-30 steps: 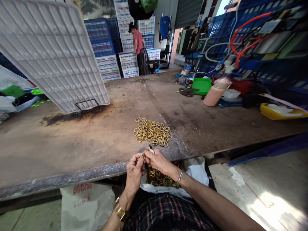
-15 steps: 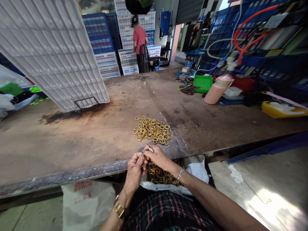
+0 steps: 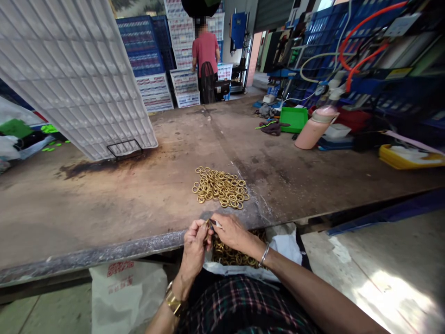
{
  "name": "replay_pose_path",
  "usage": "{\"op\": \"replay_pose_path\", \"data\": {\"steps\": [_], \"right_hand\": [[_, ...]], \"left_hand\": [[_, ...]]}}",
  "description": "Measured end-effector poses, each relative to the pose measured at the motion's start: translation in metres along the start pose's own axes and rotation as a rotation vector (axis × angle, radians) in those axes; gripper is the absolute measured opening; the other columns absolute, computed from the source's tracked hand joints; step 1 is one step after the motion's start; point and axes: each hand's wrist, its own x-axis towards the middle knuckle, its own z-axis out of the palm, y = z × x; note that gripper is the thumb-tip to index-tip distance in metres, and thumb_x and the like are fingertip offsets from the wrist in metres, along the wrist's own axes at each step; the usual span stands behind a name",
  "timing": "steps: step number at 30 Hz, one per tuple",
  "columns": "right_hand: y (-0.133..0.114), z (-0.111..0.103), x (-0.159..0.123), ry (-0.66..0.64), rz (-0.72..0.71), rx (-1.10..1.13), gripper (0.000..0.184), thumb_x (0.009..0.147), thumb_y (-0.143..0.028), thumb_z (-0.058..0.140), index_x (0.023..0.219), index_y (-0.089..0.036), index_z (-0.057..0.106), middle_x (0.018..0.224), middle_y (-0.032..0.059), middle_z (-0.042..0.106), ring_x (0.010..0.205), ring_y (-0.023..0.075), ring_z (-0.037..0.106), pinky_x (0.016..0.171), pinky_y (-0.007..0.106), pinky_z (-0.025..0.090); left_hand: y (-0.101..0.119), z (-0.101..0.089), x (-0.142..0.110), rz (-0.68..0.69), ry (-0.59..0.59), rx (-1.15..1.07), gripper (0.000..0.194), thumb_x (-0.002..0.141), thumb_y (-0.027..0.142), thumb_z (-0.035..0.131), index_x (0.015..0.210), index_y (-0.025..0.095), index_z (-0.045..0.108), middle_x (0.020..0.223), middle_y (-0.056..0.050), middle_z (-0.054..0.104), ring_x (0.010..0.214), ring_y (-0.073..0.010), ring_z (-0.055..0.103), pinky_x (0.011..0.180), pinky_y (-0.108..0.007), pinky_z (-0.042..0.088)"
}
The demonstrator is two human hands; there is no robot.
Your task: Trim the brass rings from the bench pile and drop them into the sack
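Golden ring sits between both hands.

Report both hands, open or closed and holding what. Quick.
Left hand: closed, pinching a gold-coloured ring.
Right hand: closed, holding a small dark-tipped tool at the ring.

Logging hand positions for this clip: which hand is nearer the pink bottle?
Right. The right hand is below and left of the pink bottle in view; the left hand, farther left.
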Motion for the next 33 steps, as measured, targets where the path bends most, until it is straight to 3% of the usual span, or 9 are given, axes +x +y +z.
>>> {"op": "replay_pose_path", "data": {"steps": [7,15,25,28,33], "right_hand": [[-0.004,-0.002,-0.003,-0.079,-0.026,-0.167,0.018,0.079,-0.016,0.040,0.088,-0.017,0.056,0.072,0.0046,0.063,0.062,0.0134,0.051,0.055,0.026,0.022],[-0.009,-0.005,-0.006,-0.130,-0.005,-0.171,0.020,0.079,-0.013,0.039,0.093,-0.017,0.053,0.081,0.0065,0.063,0.069,0.0149,0.054,0.060,0.026,0.027],[-0.012,-0.007,-0.002,-0.155,0.109,-0.234,0.023,0.081,-0.012,0.037,0.099,-0.015,0.050,0.083,0.0095,0.063,0.075,0.0176,0.058,0.062,0.026,0.031],[-0.002,-0.013,0.002,-0.094,0.146,-0.258,0.022,0.083,-0.013,0.035,0.097,-0.015,0.051,0.080,0.0093,0.063,0.075,0.0171,0.059,0.061,0.025,0.031],[0.017,-0.015,0.007,0.053,0.222,-0.331,0.024,0.082,-0.013,0.037,0.105,-0.017,0.046,0.089,0.0077,0.064,0.079,0.0180,0.059,0.063,0.026,0.033]], "left_hand": [[-0.001,0.000,-0.001,0.017,0.004,0.084,0.026,0.076,0.043,0.054,0.075,0.018,0.049,0.061,0.004,0.051,0.044,-0.0045,0.037,0.041,-0.015,0.029],[-0.004,0.000,-0.001,0.022,0.012,0.136,0.026,0.077,0.044,0.052,0.074,0.018,0.046,0.061,0.005,0.048,0.043,-0.0044,0.036,0.039,-0.015,0.026],[0.004,0.004,-0.013,0.001,0.014,0.147,0.029,0.076,0.044,0.055,0.071,0.017,0.048,0.051,0.007,0.041,0.042,-0.0043,0.031,0.040,-0.016,0.023],[0.005,0.011,-0.026,-0.087,-0.088,0.099,0.026,0.076,0.041,0.056,0.071,0.017,0.050,0.052,0.006,0.045,0.041,-0.0042,0.032,0.039,-0.016,0.023],[-0.016,0.022,-0.036,-0.445,-0.159,-0.131,0.024,0.070,0.037,0.062,0.074,0.017,0.050,0.060,0.001,0.054,0.041,-0.0055,0.039,0.033,-0.015,0.021]]}}
